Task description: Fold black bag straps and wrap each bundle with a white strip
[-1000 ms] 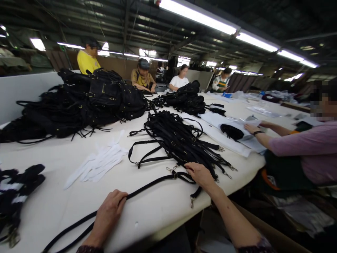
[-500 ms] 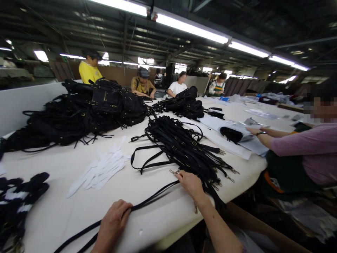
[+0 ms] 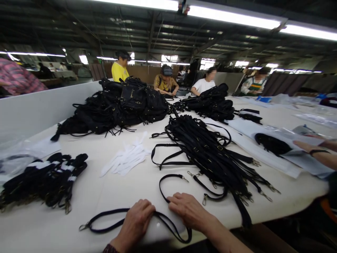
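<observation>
A thin black strap (image 3: 107, 213) with metal clips at its ends lies looped on the white table (image 3: 86, 196) before me. My left hand (image 3: 138, 219) is closed on the middle of it. My right hand (image 3: 185, 209), fingers curled, grips the strap farther along, where one end curves up to a clip (image 3: 185, 178). Between my hands the strap sags in a loop toward the table's front edge. Just beyond my right hand lies a large heap of black straps (image 3: 200, 147) with gold buckles and clips. A loose strap (image 3: 210, 191) lies beside this heap.
At left lie bundled black straps (image 3: 56, 182) with white bands. White strips (image 3: 127, 158) lie mid-table, with piled black bags (image 3: 123, 109) behind. A co-worker's hand (image 3: 302, 146) rests on white sheets at right. Other people (image 3: 165, 82) work along the far side.
My view has swung left. My hands have come closer together, and the strap, earlier stretched between them, now hangs in loops. My right hand has moved away from the strap heap.
</observation>
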### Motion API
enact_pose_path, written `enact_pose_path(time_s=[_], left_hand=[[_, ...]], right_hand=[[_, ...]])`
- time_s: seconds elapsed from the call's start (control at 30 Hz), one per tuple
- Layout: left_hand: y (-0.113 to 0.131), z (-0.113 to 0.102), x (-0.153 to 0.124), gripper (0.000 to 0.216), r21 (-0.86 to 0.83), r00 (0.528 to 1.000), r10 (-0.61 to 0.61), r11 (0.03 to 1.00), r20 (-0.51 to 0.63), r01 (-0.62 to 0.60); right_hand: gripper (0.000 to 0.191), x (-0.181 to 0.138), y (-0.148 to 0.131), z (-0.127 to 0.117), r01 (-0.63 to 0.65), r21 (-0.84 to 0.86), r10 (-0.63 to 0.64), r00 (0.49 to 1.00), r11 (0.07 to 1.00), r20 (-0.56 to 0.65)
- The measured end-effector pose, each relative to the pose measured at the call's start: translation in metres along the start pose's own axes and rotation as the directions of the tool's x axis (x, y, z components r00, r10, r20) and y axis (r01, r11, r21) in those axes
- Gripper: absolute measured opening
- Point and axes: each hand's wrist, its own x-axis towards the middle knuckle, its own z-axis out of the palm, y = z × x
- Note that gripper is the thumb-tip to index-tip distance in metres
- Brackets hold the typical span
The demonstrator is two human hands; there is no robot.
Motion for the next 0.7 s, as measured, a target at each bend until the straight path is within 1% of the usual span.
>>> enact_pose_path(time_s=[0.07,0.13,0.2,0.27,0.33,0.37,0.4,0.47,0.53,0.57,0.6,0.63,0.7], left_hand=[[0.0,-0.002,0.001,0.022,0.038,0.997,0.067,0.997,-0.039,-0.065],[0.0,-0.006,0.006,0.022,0.091,0.985,0.167,0.983,-0.046,-0.163],[0.0,-0.014,0.017,0.019,0.133,0.959,0.281,0.95,0.019,-0.281],[-0.001,-0.022,0.031,0.018,0.131,0.921,0.372,0.914,0.113,-0.385],[-0.003,-0.027,0.044,0.018,0.076,0.886,0.422,0.894,0.19,-0.442],[-0.005,-0.029,0.048,0.017,0.046,0.878,0.428,0.894,0.215,-0.446],[-0.008,-0.03,0.051,0.016,0.029,0.879,0.416,0.9,0.231,-0.434],[-0.013,-0.031,0.051,0.013,0.058,0.914,0.335,0.932,0.23,-0.357],[-0.018,-0.031,0.045,0.013,0.134,0.96,0.214,0.962,0.182,-0.239],[-0.019,-0.03,0.04,0.013,0.158,0.976,0.16,0.97,0.148,-0.183],[-0.02,-0.028,0.036,0.014,0.168,0.986,0.119,0.976,0.117,-0.137],[-0.02,-0.026,0.031,0.015,0.166,0.992,0.091,0.98,0.09,-0.105],[-0.019,-0.021,0.025,0.017,0.15,0.997,0.061,0.986,0.043,-0.067]], right_hand=[[0.027,-0.008,0.002,0.001,0.002,-0.008,-0.002,1.0,1.0,-0.014],[0.026,-0.012,0.002,0.003,0.005,-0.019,-0.005,0.999,1.0,-0.04],[0.018,-0.01,-0.002,0.005,0.037,-0.038,-0.039,0.998,0.999,-0.055],[0.014,-0.006,-0.006,0.009,0.089,-0.042,-0.092,0.993,0.995,-0.072],[0.018,-0.002,-0.005,0.011,0.132,-0.009,-0.132,0.986,0.991,-0.098],[0.021,-0.002,-0.002,0.012,0.133,0.018,-0.13,0.985,0.991,-0.115],[0.025,-0.002,0.004,0.013,0.11,0.044,-0.103,0.986,0.993,-0.134],[0.027,-0.007,0.018,0.013,-0.018,0.08,0.032,0.984,0.997,-0.173],[0.029,-0.014,0.033,0.01,-0.189,0.111,0.21,0.951,0.976,-0.228],[0.029,-0.017,0.038,0.007,-0.246,0.135,0.274,0.926,0.96,-0.258],[0.029,-0.019,0.04,0.004,-0.266,0.165,0.304,0.909,0.95,-0.284],[0.028,-0.021,0.04,0.002,-0.248,0.194,0.299,0.905,0.949,-0.304],[0.025,-0.019,0.034,-0.001,-0.128,0.23,0.198,0.928,0.965,-0.314]])
